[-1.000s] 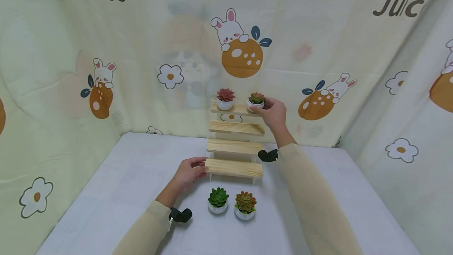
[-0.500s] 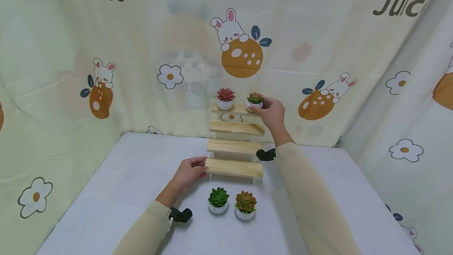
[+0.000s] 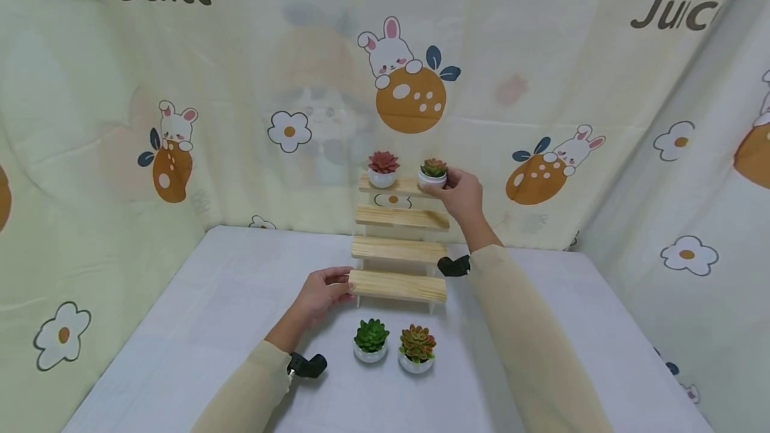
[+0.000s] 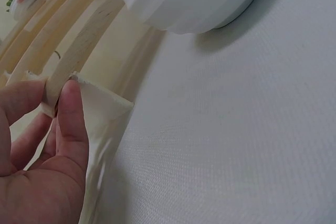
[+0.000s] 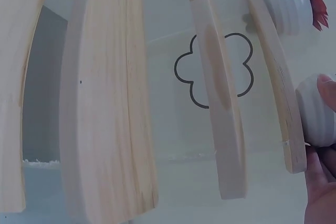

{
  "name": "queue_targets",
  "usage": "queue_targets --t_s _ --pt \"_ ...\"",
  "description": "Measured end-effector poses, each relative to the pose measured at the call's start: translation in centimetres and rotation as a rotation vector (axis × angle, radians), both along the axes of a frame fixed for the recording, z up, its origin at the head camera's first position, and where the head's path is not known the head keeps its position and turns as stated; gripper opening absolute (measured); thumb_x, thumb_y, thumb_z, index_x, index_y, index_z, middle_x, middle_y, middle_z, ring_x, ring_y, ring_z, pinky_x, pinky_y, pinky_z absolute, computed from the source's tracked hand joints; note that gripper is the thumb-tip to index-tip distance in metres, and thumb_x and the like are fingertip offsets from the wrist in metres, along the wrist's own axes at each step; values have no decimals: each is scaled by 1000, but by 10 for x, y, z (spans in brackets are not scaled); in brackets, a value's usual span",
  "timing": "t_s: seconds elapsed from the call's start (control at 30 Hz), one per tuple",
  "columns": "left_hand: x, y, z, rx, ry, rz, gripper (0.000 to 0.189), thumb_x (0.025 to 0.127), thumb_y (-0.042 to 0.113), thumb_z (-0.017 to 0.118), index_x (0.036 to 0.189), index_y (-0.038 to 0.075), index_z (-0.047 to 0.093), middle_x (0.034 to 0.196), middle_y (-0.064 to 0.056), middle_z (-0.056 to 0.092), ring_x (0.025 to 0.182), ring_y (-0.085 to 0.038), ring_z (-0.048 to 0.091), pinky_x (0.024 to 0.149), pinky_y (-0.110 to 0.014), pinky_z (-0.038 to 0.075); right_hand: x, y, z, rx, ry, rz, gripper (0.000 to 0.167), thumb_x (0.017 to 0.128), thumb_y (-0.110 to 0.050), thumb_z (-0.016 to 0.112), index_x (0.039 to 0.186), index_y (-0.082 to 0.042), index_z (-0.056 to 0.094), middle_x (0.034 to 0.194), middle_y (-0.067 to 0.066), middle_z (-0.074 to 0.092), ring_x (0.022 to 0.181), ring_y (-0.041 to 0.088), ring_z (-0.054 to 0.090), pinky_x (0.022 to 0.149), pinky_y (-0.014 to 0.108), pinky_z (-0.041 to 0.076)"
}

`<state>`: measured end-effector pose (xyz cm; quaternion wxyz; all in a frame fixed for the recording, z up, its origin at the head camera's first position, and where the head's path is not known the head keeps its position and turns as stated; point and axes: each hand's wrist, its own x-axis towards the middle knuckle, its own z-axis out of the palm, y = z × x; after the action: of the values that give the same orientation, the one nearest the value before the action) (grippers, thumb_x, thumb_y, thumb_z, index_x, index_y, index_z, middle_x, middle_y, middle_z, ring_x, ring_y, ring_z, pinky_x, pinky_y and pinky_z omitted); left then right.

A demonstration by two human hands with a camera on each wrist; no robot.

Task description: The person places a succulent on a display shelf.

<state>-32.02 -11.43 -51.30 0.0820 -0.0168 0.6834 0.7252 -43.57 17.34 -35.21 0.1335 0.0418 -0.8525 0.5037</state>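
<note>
Right hand [image 3: 464, 196]: pinching pot [image 3: 430, 180], right end of top shelf [image 3: 406, 187]
Left hand [image 3: 317, 294]: pinching left end of bottom shelf [image 3: 398, 285]
Pot: could tip if released early; seating unclear

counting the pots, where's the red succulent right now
In the head view, the red succulent stands on the left side of the top shelf, left of the small plant held by the right hand.

Wooden stand [image 3: 400, 248]: four steps. Right hand [image 3: 466, 200] grips a potted plant [image 3: 432, 174] at the stand's top right; red plant [image 3: 383, 170] on its top left. Left hand [image 3: 320, 297] touches the stand's bottom-left end. Green plant [image 3: 371, 340] and orange-green plant [image 3: 417, 349] on the table [image 3: 234, 306] in front of the stand; printed curtain [image 3: 240, 45] behind it.
</note>
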Motion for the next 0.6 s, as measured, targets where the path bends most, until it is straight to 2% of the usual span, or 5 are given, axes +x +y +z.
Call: queue_targets --t_s 0.3,0.6 --pt "0 2 -1 -2 6 8 43 93 -6 67 136 -3 62 121 -21 65 93 -20 70 84 -34 66 10 9 -1 -22 0 20 69 88 -33 82 146 -6 56 144 15 62 130 29 62 111 43 53" --pt "3 1 2 -18 2 7 43 94 -4 66 137 -2 62 123 -21 64 95 -20 69 84 -32 66 31 25 -8 -8 91 -4 68 89 -34 81 144 -3 57 145 16 61 133 30 59 113 41 51"
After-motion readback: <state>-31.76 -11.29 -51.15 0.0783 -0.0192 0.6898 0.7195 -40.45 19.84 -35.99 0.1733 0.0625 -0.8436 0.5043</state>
